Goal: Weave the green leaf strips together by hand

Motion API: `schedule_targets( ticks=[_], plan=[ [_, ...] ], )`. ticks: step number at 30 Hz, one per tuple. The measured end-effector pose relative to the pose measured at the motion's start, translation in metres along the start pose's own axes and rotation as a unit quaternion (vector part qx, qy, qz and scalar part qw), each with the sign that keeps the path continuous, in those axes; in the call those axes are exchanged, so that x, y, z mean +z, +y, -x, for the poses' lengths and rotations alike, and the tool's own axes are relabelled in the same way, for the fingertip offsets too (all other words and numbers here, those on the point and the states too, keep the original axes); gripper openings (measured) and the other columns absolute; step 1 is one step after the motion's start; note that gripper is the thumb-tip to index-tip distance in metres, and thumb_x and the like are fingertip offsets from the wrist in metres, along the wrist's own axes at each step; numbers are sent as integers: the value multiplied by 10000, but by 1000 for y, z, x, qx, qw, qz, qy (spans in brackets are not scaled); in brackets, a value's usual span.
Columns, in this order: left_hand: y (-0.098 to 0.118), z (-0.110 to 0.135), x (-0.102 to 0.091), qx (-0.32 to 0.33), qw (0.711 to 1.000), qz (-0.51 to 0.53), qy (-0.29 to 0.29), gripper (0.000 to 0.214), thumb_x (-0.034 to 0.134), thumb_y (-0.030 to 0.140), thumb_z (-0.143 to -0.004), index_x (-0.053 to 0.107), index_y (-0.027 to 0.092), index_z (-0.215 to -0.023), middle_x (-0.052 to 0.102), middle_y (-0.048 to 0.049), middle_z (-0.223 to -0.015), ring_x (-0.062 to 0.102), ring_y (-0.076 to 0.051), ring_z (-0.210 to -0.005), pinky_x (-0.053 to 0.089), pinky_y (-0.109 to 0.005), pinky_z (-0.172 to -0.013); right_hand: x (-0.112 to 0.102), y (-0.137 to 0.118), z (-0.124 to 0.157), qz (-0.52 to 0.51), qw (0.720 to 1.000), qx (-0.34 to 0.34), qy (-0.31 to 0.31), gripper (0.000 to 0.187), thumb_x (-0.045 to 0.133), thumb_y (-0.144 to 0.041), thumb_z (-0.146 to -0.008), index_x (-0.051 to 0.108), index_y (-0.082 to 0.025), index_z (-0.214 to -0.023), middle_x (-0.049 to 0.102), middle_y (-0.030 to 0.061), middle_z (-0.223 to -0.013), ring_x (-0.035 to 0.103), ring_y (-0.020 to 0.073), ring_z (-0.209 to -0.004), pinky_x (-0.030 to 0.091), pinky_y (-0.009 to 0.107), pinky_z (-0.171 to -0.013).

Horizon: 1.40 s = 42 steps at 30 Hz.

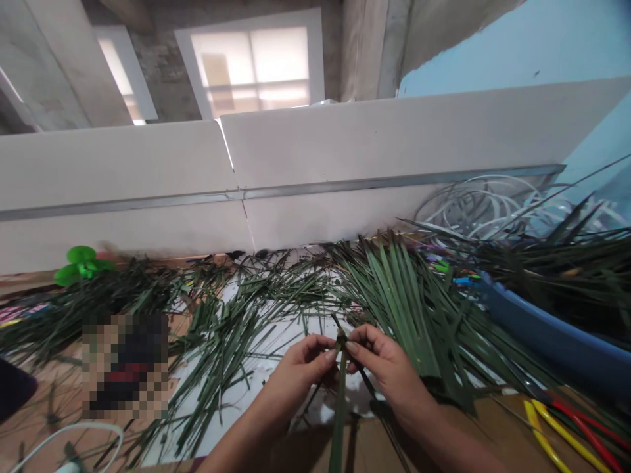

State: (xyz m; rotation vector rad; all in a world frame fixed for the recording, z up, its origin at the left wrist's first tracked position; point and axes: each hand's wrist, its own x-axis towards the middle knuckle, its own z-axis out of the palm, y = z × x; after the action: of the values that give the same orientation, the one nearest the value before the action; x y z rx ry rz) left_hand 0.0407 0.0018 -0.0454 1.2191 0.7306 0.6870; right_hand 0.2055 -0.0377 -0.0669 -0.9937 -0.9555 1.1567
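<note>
Left hand point(298, 374) and right hand point(389, 371) pinch a folded palm-leaf strip point(340, 343) over a desk point(486, 430)

Fingers point(323, 346) of both hands clench the fold from either side, holding it steady while its long green tail point(338, 427) hangs free toward the desk. Loose palm fronds point(399, 309) spread just behind, yellow-and-red tool handles point(566, 430) lie to the right, and a blue tub point(552, 335) sits beyond, with coiled white strips point(493, 210) against a white partition point(345, 157).

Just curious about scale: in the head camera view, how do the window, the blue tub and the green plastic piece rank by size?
1. The window and the blue tub: too alike to rank; the tub runs out of view.
2. The green plastic piece.
</note>
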Motion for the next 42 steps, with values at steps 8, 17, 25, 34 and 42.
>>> schedule_targets(
  ticks=[8,17,25,34,42],
  plan=[
    [-10,0,3,100,965,-218,101,62,618,223,-784,584,176,-760,578,16,-679,506,-136,-647,372,-245,-614,2,-2,2,6,1000,0,5,363,810,-495,-687,635,-182,-740,597,-31,-702,571,123,-593,461,253,-585],
    [-12,0,5,114,975,-176,74,138,582,307,-864,600,185,-926,651,-20,-846,586,-171,-784,428,-255,-689,1,4,1,6,1000,0,0,318,793,-456,-727,633,-185,-768,600,-39,-712,588,124,-606,456,254,-605],
    [-14,0,6,138,954,-242,108,174,551,242,-870,648,195,-1006,585,20,-713,517,-144,-669,395,-238,-636,2,4,1,9,1000,-2,-7,321,788,-460,-732,628,-183,-752,605,-36,-708,595,128,-602,465,257,-600],
    [-14,3,4,170,914,-353,105,391,497,116,-835,672,240,-1162,664,0,-801,547,-147,-693,403,-236,-673,1,3,0,-16,1000,-9,24,335,803,-476,-702,635,-189,-738,609,-30,-678,570,129,-578,465,260,-586],
    [-11,3,2,163,923,-339,78,330,511,115,-834,693,235,-1082,698,-1,-838,577,-154,-730,423,-232,-698,3,3,1,-24,999,2,28,333,815,-464,-692,635,-188,-744,604,-41,-675,581,120,-567,451,244,-572]
  ],
)
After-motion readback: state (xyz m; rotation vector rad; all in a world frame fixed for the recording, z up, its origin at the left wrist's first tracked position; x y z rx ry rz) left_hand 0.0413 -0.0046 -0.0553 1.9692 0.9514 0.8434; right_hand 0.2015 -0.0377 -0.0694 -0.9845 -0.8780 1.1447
